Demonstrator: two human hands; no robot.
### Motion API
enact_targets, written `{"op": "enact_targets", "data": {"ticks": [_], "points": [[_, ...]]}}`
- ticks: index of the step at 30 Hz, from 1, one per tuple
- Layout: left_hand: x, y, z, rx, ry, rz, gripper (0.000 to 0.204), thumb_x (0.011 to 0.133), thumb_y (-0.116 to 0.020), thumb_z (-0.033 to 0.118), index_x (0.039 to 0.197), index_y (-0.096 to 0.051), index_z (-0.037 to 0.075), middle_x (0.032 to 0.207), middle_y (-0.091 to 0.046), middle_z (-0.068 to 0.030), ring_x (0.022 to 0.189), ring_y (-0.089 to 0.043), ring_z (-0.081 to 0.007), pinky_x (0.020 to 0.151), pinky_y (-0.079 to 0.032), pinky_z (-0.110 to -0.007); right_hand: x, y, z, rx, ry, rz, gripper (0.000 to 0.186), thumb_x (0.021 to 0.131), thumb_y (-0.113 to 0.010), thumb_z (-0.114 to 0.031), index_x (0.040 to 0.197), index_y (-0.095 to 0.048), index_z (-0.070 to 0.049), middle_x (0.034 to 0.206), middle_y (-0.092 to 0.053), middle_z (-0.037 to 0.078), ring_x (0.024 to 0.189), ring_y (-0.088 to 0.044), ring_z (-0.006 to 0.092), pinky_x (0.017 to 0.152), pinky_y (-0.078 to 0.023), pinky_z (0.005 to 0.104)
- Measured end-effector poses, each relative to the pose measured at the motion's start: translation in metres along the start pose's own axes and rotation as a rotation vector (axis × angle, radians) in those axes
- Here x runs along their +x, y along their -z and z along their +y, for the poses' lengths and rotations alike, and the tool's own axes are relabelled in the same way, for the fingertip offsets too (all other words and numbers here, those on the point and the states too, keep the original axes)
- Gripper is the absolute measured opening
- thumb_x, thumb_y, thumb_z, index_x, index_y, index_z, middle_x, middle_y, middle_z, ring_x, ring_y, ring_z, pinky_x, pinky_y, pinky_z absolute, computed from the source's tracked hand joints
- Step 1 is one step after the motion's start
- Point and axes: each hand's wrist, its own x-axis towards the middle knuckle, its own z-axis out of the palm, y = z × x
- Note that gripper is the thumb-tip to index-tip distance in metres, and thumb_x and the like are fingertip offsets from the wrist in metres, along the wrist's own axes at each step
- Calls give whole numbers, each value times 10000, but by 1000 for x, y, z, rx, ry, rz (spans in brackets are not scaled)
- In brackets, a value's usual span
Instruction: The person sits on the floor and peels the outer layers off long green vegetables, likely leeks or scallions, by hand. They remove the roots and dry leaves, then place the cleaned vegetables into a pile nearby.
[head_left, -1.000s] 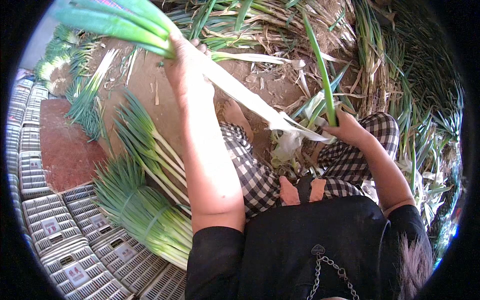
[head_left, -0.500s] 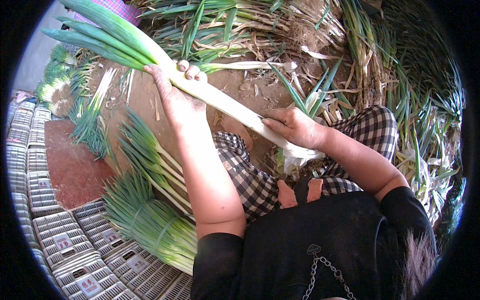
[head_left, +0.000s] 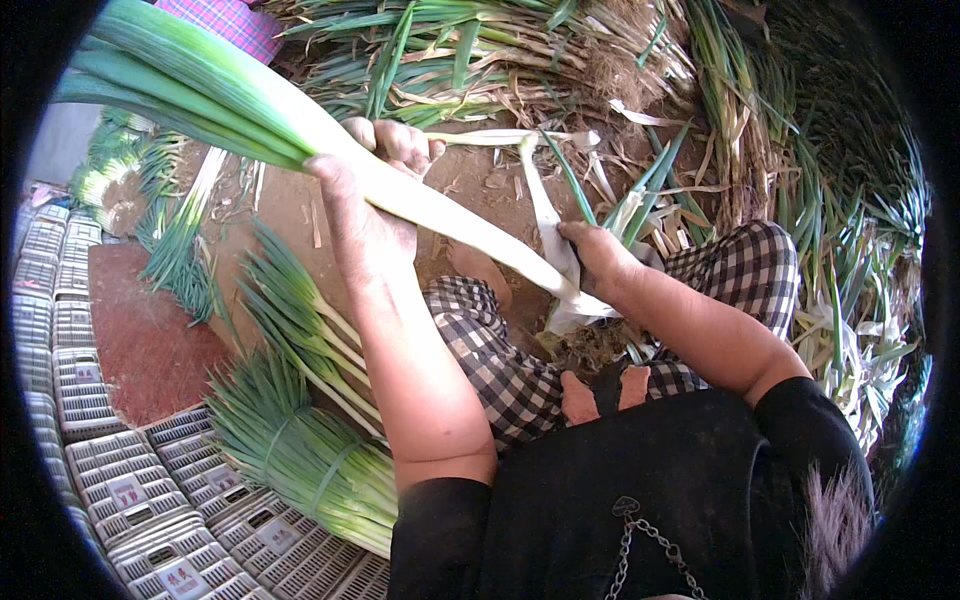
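Note:
A long, thick green onion [head_left: 440, 215] slants across the middle, green leaves at upper left and white root end at lower right. My left hand [head_left: 352, 205] is closed around its stalk just below the leaves, fingertips on the far side. Beside the white end, my right hand [head_left: 603, 258] pinches a pale strip of outer skin [head_left: 543, 205], whose free end sticks up. The strip stands apart from the upper stalk; loose white skin [head_left: 583, 309] bunches at the base, next to the brown roots [head_left: 597, 345].
Tied green onions [head_left: 315, 465] and a few loose ones [head_left: 315, 330] lie at my left. Slatted plastic crates [head_left: 130, 490] and a reddish board [head_left: 150, 330] are beyond. Untrimmed onions [head_left: 520, 60] heap ahead; peelings [head_left: 850, 340] pile at right. Checked fabric [head_left: 230, 25] shows at top left.
My right hand has drawn the skin strip away from the stalk, shifting slightly right. The onion has come nearer the camera, still in my left hand.

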Motion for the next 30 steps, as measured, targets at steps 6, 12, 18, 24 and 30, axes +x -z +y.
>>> {"op": "enact_targets", "data": {"ticks": [6,12,18,24,30], "points": [[0,-32,-50,292,177,529,235,738,-621,232,738,-458,63,597,-447,-8,498,-436,-90,473,-403,-216,-28,-62,-68,353,103,-242,266,878,-265,-175,898,-443,20,656,-524,84,575,-537,169,533,-490,299],[9,-8,-42,-100,279,616,238,827,-480,236,689,-321,124,537,-309,50,417,-295,-50,358,-247,-193,-64,-43,-73,74,215,-287,190,862,-318,-194,855,-442,-50,554,-393,-11,374,-324,99,360,-334,255],[7,32,-2,-191,144,609,348,780,-529,357,596,-341,130,462,-292,55,364,-271,-49,304,-210,-176,-103,92,-75,-1106,392,239,361,828,-427,-228,1103,-400,4,869,-542,131,781,-523,253,705,-427,302],[9,27,-6,-559,121,117,344,831,-444,355,642,-458,68,462,-357,25,378,-320,-64,315,-280,-169,-105,52,-66,-1237,948,-187,562,800,-490,-271,1233,-254,0,1185,-362,196,1141,-316,287,937,-285,376],[19,40,-22,-739,323,123,374,821,-459,368,595,-444,70,458,-368,23,382,-336,-73,334,-291,-179,-94,-23,-47,-684,344,-725,603,859,-284,-434,1247,-222,25,1154,-407,163,1074,-388,210,891,-305,319]]}}
